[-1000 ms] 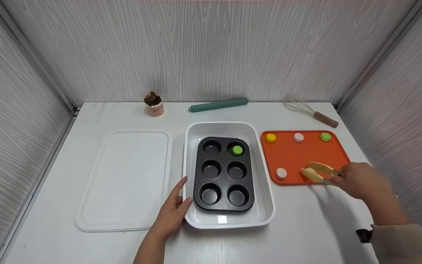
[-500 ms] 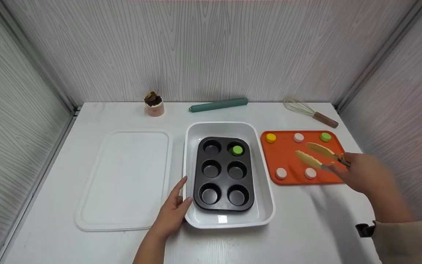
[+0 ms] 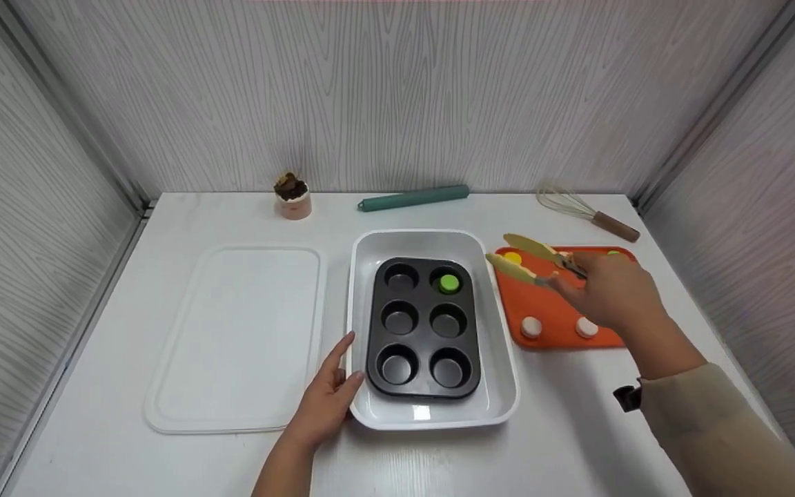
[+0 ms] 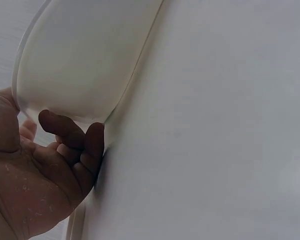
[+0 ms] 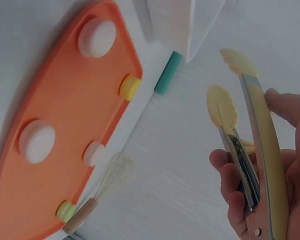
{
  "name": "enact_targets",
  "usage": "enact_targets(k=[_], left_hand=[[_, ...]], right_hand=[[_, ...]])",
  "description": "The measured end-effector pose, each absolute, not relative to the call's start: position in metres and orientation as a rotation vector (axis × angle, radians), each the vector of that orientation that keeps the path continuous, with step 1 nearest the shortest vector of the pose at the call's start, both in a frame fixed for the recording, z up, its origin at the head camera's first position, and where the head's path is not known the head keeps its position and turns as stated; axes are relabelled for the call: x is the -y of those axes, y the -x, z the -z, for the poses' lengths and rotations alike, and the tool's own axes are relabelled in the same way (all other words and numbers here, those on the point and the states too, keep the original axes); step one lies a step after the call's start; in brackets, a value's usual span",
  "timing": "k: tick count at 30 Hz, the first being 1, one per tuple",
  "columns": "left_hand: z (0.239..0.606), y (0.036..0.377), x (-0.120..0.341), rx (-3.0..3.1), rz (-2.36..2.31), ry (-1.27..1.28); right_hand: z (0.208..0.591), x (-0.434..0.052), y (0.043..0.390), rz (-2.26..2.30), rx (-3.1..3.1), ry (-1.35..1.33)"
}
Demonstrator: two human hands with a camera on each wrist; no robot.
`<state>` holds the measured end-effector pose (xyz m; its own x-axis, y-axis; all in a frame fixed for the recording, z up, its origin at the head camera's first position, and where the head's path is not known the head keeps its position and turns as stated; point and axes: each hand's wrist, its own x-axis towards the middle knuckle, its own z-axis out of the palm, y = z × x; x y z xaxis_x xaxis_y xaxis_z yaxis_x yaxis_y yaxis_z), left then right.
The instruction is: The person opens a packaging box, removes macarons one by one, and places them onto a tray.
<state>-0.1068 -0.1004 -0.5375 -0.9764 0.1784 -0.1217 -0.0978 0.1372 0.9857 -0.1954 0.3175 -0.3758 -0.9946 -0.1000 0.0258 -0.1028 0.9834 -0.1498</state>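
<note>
My left hand (image 3: 321, 404) grips the near left rim of a white plastic tub (image 3: 430, 422), its thumb over the edge. In the left wrist view, curled fingers (image 4: 65, 131) lie against the tub's outer wall. A dark six-cup muffin tin (image 3: 424, 338) sits inside the tub, with a green macaron (image 3: 448, 283) in its back right cup. My right hand (image 3: 611, 286) holds a pair of yellow-tipped tongs (image 5: 271, 160), spread apart with nothing between the tips. They hover over the back left of an orange tray (image 3: 556, 310), where a yellow macaron (image 5: 130, 88) lies.
Two pale macarons (image 3: 531, 326) lie along the orange tray's front; a pinkish one (image 5: 94, 153) and a green one (image 5: 66, 211) lie at its back. Behind stand a whisk (image 3: 611, 224), a green rolling pin (image 3: 415, 198) and a small potted cupcake (image 3: 294, 200). A white lid (image 3: 239, 338) lies left.
My right hand has lifted the tongs from the front pale macaron, which stays on the tray, and carried them back and left toward the yellow one. The left hand has stayed put.
</note>
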Motion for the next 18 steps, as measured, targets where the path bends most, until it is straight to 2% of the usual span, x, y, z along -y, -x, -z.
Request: enact_targets(k=[10,18], left_hand=[[0.537,0.107,0.1,-2.195,-1.937,-0.084],[0.537,0.107,0.1,-2.227,-1.895,-0.05]], right_hand=[[0.386,-0.257,0.227,-0.245,3.218,-0.244],[0.397,-0.234,0.241,-0.116,3.269,-0.317]])
